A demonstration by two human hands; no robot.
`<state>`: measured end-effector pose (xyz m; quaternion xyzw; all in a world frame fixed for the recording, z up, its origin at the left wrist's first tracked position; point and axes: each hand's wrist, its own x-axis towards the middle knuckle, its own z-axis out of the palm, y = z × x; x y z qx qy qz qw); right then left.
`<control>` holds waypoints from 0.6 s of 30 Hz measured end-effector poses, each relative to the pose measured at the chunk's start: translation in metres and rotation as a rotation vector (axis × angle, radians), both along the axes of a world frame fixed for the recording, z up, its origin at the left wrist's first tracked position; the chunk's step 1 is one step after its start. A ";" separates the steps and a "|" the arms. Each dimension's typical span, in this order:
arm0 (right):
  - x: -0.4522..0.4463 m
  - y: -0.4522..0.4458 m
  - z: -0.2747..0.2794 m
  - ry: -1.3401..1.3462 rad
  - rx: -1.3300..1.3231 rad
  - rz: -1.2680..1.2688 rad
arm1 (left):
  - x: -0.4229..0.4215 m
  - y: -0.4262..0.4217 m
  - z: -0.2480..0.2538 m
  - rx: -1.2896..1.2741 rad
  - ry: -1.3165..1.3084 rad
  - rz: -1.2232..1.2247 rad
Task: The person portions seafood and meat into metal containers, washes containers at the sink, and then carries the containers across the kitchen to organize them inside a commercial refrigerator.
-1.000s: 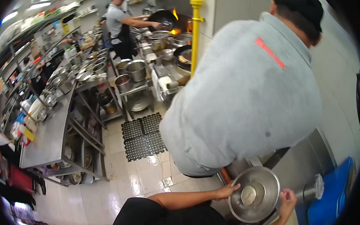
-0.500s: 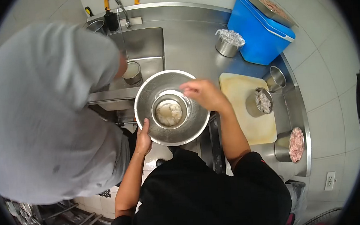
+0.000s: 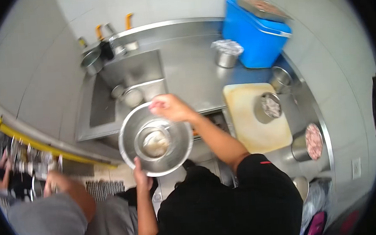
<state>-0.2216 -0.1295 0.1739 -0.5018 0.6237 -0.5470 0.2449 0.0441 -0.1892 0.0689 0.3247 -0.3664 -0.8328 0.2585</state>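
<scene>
Clasped at one edge by the left grip, the bowl could tip, spilling food; whether the right grip holds anything, I cannot tell.

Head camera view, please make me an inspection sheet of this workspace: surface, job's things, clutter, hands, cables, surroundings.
Surface: steel counter with a sink set in; a pale cutting board lies on it.
Job's things: metal bowl held in front of the counter, whitish contents inside.
Clutter: covered pot beside a blue cooler; metal container on the board; another with pink contents nearby.
Hands: left hand grips the bowl's near side; right hand at its far rim, fingers curled, contact unclear.
Cables: nothing seen.
Surroundings: person in grey at lower left; wall outlet at right.
</scene>
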 end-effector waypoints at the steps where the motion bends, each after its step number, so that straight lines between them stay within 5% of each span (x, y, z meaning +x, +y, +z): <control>1: -0.002 -0.011 -0.002 -0.183 -0.008 0.032 | 0.004 -0.004 0.007 -0.006 -0.022 0.020; 10: -0.093 -0.148 -0.049 -0.566 -0.038 -0.280 | 0.005 -0.078 0.003 0.008 0.052 0.267; 18: -0.232 -0.381 -0.122 -0.873 0.086 -0.474 | -0.089 -0.211 0.001 0.050 -0.047 0.430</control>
